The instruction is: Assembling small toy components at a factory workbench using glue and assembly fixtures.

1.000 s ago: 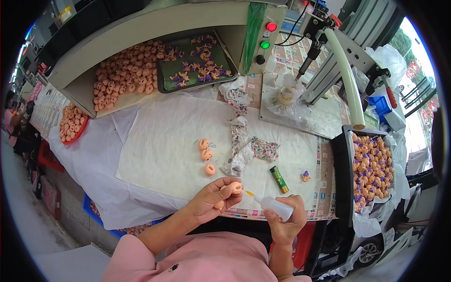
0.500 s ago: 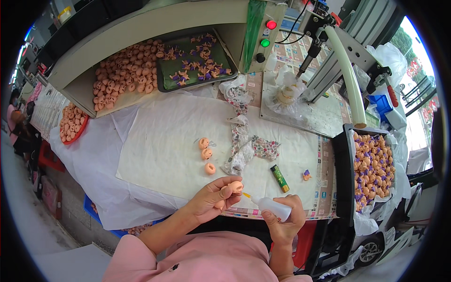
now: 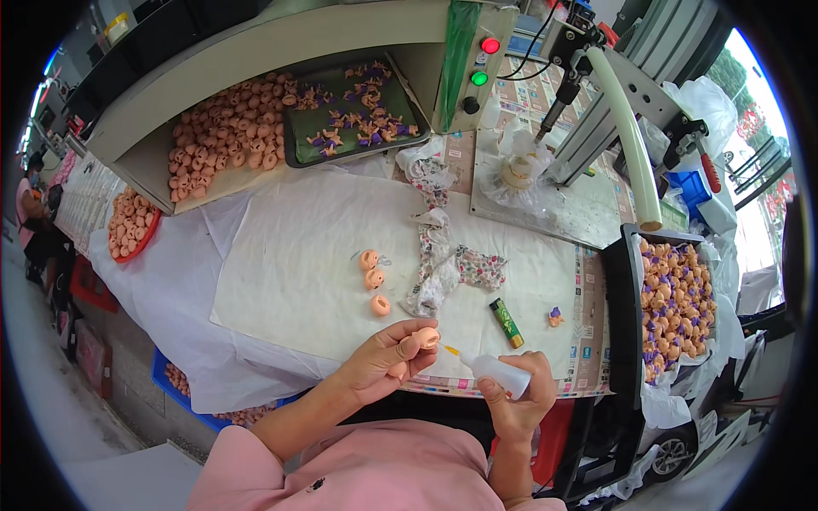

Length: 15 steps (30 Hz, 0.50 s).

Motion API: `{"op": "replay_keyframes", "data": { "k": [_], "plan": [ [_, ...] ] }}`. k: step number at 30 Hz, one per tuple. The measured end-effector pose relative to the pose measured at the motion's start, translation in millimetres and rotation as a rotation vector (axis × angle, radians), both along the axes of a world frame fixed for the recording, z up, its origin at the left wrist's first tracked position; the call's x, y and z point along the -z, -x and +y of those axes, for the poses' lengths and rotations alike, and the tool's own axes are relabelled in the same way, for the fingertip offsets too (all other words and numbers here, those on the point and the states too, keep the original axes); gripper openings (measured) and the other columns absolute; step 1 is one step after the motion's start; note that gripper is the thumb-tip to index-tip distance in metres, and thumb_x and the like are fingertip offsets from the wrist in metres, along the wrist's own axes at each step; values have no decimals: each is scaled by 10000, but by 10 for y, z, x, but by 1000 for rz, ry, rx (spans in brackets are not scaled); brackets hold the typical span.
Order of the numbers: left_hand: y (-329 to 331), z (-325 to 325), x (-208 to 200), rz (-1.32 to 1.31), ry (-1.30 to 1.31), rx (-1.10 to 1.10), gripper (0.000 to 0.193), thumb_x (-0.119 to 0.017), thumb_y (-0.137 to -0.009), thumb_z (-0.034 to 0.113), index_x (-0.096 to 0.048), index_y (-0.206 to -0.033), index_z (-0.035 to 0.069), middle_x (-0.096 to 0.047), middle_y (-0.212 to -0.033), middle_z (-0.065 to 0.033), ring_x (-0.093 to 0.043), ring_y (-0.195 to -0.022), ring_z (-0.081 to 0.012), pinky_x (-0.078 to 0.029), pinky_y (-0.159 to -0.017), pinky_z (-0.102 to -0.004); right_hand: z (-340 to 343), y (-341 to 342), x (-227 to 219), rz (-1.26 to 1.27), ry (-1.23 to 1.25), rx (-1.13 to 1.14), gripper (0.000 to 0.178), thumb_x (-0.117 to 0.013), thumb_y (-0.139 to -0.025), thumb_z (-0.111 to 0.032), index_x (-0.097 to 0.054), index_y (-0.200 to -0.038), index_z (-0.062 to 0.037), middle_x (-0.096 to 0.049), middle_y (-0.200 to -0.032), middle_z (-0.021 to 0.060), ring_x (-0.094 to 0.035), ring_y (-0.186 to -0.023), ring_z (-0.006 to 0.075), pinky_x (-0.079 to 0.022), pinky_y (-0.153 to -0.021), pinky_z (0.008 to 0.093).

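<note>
At the near edge of the tabletop [image 3: 290,285], the left hand [image 3: 388,364] is pinching a round peach piece [image 3: 429,338] between thumb and fingers and cradling a second piece [image 3: 397,370] lower down, while the right hand [image 3: 527,395] is gripping a white squeeze bottle [image 3: 498,373], its yellow tip [image 3: 452,350] pointing at the first; three loose pieces [image 3: 374,279] are lying farther off, near a floral cloth [image 3: 481,267]

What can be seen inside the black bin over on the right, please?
The black bin holds many small peach-and-purple figures, piled together. Only the uppermost ones show; whatever lies beneath them is covered and cannot be seen.
</note>
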<state>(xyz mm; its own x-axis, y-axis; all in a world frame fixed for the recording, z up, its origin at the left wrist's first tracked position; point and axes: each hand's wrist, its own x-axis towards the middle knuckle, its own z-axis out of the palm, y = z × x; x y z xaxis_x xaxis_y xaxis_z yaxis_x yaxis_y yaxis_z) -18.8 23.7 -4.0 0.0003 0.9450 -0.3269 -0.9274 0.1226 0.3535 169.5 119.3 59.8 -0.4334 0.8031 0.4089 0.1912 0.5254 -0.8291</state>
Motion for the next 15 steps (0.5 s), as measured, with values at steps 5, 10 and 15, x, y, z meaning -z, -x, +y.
{"op": "replay_keyframes", "data": {
  "k": [5,10,15],
  "plan": [
    [-9,-21,-4,-17,-10,-1,473,-686,-864,201,-519,-1295,95,-588,-1169,-16,-581,-1050,-110,-474,-981,-257,-12,-20,-5,26,24,18,373,-842,-709,-259,-624,-877,-8,-535,-762,40,-508,-666,138,-390,-588,257],
    [-27,-28,-43,-11,-16,3,472,-673,-874,201,-511,-1305,96,-583,-1202,-29,-586,-1064,-121,-476,-981,-260,39,20,90,63,39,54,302,-804,-738,-157,-612,-919,-10,-542,-812,34,-514,-693,124,-413,-620,250],
    [-80,-42,-46,-18,-35,10,456,-665,-880,199,-516,-1302,112,-570,-1244,-43,-588,-1067,-130,-493,-960,-258,193,278,327,15,124,142,296,-760,-752,-50,-580,-983,-15,-594,-891,62,-570,-740,149,-455,-649,275]
  ]
}}
